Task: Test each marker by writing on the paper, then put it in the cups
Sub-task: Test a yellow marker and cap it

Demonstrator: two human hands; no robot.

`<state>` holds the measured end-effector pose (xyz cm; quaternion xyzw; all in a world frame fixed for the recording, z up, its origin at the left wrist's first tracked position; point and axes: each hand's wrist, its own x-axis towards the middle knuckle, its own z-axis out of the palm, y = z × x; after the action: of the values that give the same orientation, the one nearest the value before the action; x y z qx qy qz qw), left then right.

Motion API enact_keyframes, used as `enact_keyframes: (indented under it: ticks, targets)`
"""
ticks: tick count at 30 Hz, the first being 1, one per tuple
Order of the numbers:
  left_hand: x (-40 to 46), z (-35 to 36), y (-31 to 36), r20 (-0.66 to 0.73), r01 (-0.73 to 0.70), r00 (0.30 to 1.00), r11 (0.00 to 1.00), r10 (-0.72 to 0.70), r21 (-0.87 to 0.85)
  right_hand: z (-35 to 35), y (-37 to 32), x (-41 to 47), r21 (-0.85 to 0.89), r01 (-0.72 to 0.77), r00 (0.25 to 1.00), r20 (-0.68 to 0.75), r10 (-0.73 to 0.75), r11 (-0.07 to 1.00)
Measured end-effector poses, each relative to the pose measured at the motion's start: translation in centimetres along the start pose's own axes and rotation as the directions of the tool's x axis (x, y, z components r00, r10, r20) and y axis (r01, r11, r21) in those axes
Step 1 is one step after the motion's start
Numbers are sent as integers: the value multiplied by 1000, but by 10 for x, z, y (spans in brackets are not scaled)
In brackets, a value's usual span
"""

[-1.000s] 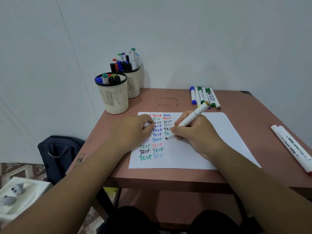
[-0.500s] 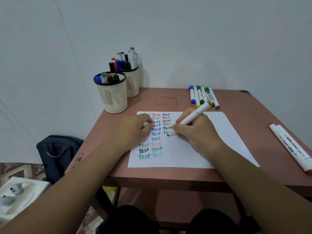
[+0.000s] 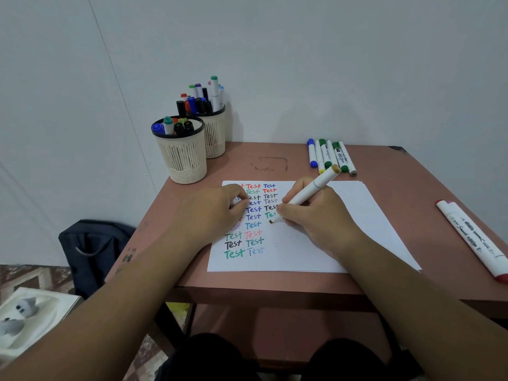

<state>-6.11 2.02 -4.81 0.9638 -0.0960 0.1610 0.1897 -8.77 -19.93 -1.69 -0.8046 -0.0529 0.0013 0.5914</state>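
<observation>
White-barrelled and capped in ochre at its upper end, the marker (image 3: 310, 191) sits slanted in the right hand (image 3: 316, 215), whose fingers are curled round it in a writing grip, the dark nib at or just above the paper (image 3: 357, 215) directly below the half-hidden green word in the third column. The step in hand, by the look of it, is the testing stroke itself: a fresh "Test" is about to be written under that column. The left hand (image 3: 211, 213), at nine o'clock from the nib, rests on the sheet over the first column with its fingers curled round a small white object, probably the marker's cap, though too little shows to be sure. The paper lies flat in the middle of the pink table (image 3: 412, 174). At eleven o'clock from the paper stands the near cup (image 3: 182, 158), a cream slotted holder with several markers in it, and just behind it, touching or nearly so, the far cup (image 3: 215, 133), fuller. At one o'clock from the paper lies a row of loose markers (image 3: 330, 156), seemingly awaiting their turn, and at three o'clock, well apart, a large white marker (image 3: 472, 240) with a red end. The next move should call for light, even pressure through the word, then recapping and a reach across to a cup. A dark bag (image 3: 93, 248) sits on the floor at eight o'clock.
</observation>
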Motion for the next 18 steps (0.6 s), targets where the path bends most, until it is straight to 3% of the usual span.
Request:
enact_keyframes:
  ticks: [8,18]
  targets:
    - [0,0,-2,-1,-8,1000,1000,8,-22,-1,2,3,18,3,998,-65,-2,1000]
    - [-1,1,-3,-16,-12,1000,1000,11,-15,-2,1,2,22,2,999,-42,-1,1000]
